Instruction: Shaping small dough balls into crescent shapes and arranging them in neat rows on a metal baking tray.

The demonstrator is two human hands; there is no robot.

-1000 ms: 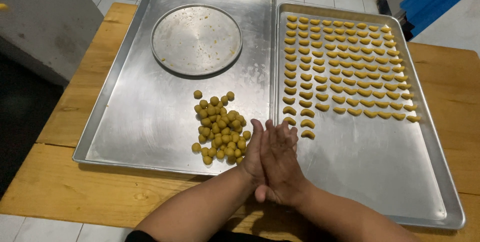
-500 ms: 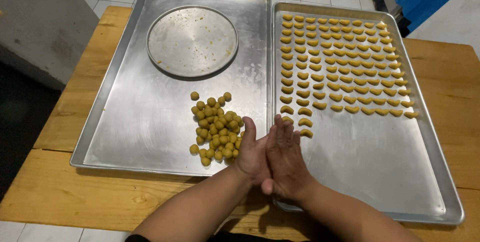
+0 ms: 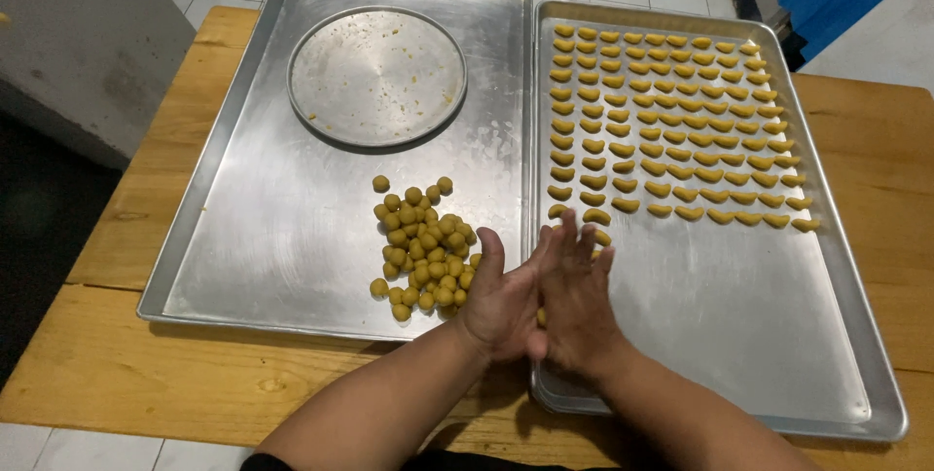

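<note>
From the head camera, the left hand (image 3: 501,301) and right hand (image 3: 579,301) press palm to palm over the seam between the two metal trays, fingers straight and nearly closed together; whether a dough piece sits between the palms cannot be told. The heap of dough balls (image 3: 423,247) lies just left of the hands on the left tray (image 3: 243,228), within easy reach. Rows of shaped crescents (image 3: 671,121) fill the far part of the right tray (image 3: 778,335), beyond the hands. A round metal plate (image 3: 377,77) rests farther off, beyond the heap.
</note>
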